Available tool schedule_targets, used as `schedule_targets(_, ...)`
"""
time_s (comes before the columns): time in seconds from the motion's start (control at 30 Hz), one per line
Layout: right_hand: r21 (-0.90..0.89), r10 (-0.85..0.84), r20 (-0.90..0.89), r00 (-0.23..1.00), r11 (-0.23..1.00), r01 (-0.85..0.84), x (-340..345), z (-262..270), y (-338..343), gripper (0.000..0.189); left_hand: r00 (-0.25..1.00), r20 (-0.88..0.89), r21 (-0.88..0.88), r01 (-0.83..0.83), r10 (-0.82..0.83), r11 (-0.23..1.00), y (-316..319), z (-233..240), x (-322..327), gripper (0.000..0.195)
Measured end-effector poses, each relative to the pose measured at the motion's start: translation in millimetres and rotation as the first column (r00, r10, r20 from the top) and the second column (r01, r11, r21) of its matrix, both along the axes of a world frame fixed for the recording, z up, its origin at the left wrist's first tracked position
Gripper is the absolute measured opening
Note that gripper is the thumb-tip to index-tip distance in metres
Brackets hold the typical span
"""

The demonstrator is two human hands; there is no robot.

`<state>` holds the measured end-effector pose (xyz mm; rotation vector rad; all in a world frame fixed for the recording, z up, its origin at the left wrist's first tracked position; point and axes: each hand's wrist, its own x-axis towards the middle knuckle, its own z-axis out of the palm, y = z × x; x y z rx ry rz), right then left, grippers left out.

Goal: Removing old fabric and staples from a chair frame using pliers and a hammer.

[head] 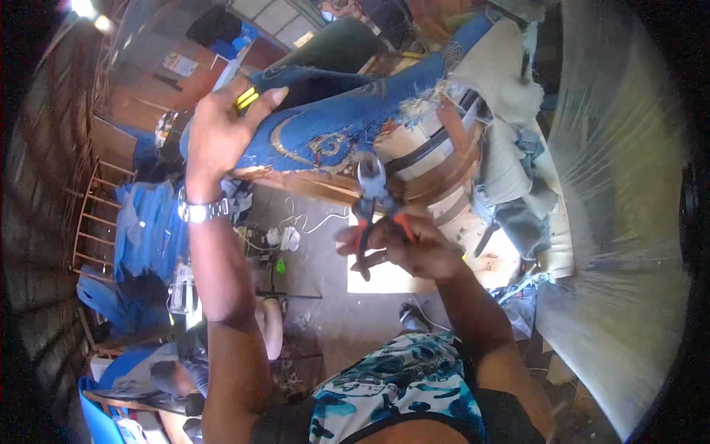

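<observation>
My left hand (224,130) lies against the blue patterned upholstery fabric (333,133) of a partly stripped furniture frame. A small black-and-yellow object (247,99), possibly a tool handle, is held between its thumb and fingers. In my right hand (416,244) is a pair of pliers (373,180) with red and black handles. Its metal jaws point up, close to the torn lower edge of the fabric. Right of the pliers the covering is ripped away, baring dark webbing straps (430,150) and wood (455,177). Motion blurs the right hand and the tool.
Pale padding and cloth (505,155) hang off the frame's right side. Clear plastic sheeting (621,194) stands at the far right. White cables (316,222) trail over the floor. Another person (177,372) is at lower left, near stacked blue material (150,230).
</observation>
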<state>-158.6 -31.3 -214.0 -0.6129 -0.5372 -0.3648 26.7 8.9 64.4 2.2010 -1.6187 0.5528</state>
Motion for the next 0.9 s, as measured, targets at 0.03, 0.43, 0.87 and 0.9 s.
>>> schedule_targets(0.03, 0.026, 0.047, 0.083, 0.995, 0.998, -0.049, 4, 9, -6, 0.051, 0.999, -0.009, 0.034, -0.038, 0.039, 0.999, 0, 1, -1, 0.038)
schedule_targets(0.43, 0.233, 0.174, 0.316, 0.933, 0.939, -0.254, 41, 18, -13, 0.057, 0.986, -0.163, 0.052, -0.027, 0.035, 0.998, 0, -2, -2, 0.037)
schedule_targets(0.87, 0.018, 0.109, 0.070, 0.992, 0.994, -0.110, 42, 10, -28, 0.064, 0.976, -0.216, 0.023, 0.018, -0.013, 1.000, 0, -2, 6, 0.038)
schedule_targets(0.9, 0.056, 0.113, 0.164, 0.980, 0.991, -0.123, 47, 10, -28, 0.066, 0.988, -0.154, 0.034, -0.009, 0.014, 0.999, 0, -2, 5, 0.036)
